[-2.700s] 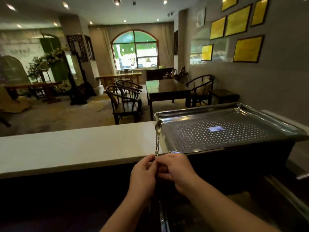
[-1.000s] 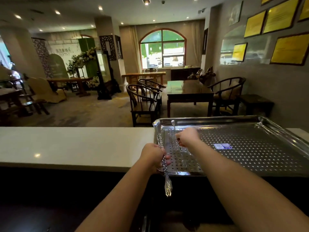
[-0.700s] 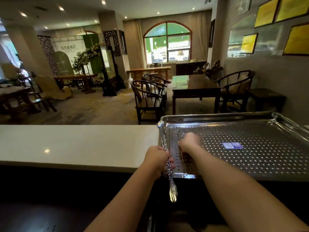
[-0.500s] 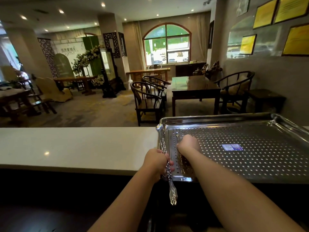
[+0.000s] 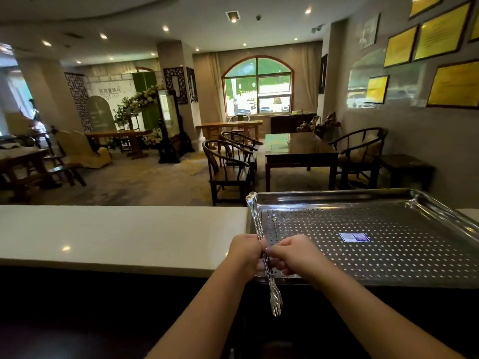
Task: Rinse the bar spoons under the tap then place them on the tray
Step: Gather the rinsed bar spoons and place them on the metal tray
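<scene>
Tray: perforated steel, landmark. Spoon: twisted stem, over tray's left rim, bowl far, fork end hanging off near edge. My left hand grips its middle; my right hand pinches alongside. Second spoon, apparently, lies inside. Best practice: lower mine flat, parallel, fully inside the rim.

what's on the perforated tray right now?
On the tray: one bar spoon lying near its left edge and a blue sticker. The right hand covers that spoon's near end.
</scene>
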`<act>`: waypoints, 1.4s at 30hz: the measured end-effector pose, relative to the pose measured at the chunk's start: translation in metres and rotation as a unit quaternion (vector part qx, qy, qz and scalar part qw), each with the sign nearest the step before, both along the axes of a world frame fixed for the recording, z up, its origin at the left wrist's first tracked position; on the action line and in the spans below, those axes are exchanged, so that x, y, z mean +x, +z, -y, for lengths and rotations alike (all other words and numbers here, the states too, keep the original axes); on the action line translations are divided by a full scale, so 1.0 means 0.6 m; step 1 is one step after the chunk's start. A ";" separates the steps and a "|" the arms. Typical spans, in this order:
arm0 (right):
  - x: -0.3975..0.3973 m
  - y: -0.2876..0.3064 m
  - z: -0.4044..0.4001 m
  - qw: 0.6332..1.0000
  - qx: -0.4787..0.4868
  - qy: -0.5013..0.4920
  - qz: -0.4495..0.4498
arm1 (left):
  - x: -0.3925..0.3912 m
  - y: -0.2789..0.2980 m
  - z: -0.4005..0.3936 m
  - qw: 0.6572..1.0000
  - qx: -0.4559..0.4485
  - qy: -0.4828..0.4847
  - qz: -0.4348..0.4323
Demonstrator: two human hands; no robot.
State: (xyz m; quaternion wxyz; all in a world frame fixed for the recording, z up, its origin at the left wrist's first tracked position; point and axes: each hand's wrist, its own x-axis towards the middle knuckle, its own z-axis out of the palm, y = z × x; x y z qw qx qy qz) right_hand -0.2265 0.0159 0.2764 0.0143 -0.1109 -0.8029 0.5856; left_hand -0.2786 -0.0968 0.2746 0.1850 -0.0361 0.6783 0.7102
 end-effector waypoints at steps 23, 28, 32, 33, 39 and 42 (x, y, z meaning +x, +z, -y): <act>0.035 -0.005 -0.040 0.979 -0.152 -0.130 -0.035 | 0.034 0.016 -0.048 1.000 0.015 -0.018 0.013; -0.006 0.002 -0.076 0.984 -0.061 -0.168 -0.025 | 0.027 0.024 -0.045 1.000 0.007 -0.016 0.017; -0.049 0.000 -0.123 0.980 0.032 -0.197 0.007 | 0.027 0.025 -0.048 1.000 -0.016 -0.013 0.019; -0.056 -0.004 -0.130 0.977 0.059 -0.203 0.024 | 0.027 0.023 -0.049 0.999 -0.023 -0.012 0.019; -0.081 -0.043 -0.143 0.956 0.159 -0.224 0.101 | 0.023 0.003 -0.054 0.999 -0.029 -0.010 0.026; -0.087 -0.055 -0.137 0.951 0.187 -0.217 0.112 | 0.022 -0.008 -0.058 0.999 -0.035 -0.004 0.026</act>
